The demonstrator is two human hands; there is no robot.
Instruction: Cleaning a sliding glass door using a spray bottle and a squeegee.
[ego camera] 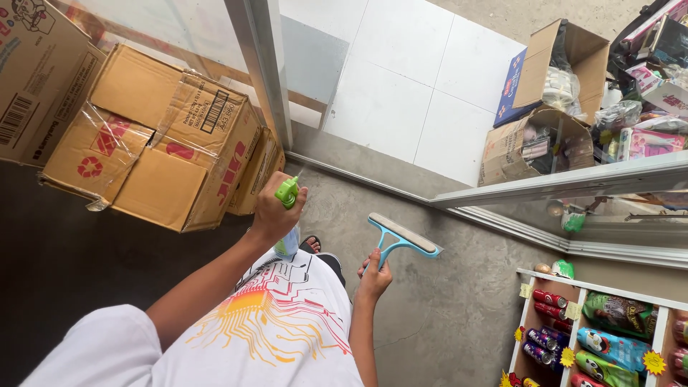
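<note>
Spray bottle (288, 215): green trigger head, pale blue body, upright, in left hand (276, 211). Fingers wrapped tight round the neck, nozzle pointing away from the person toward the metal door frame (261, 64) just ahead.

Squeegee (401, 236): light-blue handle, grey blade on top, in right hand (374, 276). Hand clamped on lower end of handle, blade up and tilted, to the right of the bottle. Hands are apart, each w/ its own tool, no contact btwn the two.

Below the hands: white T-shirt w/ orange-yellow graphic (276, 322), a sandalled foot (309, 245) showing just under the bottle, grey concrete floor (444, 315).

Left of left hand: stack of taped cardboard boxes (154, 140) behind glass, close to the frame.

Ahead of both hands: white floor tiles (408, 86) beyond the threshold.

Right of right hand, well apart: aluminium rail (559, 188), open cartons w/ packaged goods (548, 107) beyond it.

Lower right: white shelf rack (591, 290) w/ drink cans (548, 322) and snack bags (613, 347), yellow star tags on the edges.
</note>
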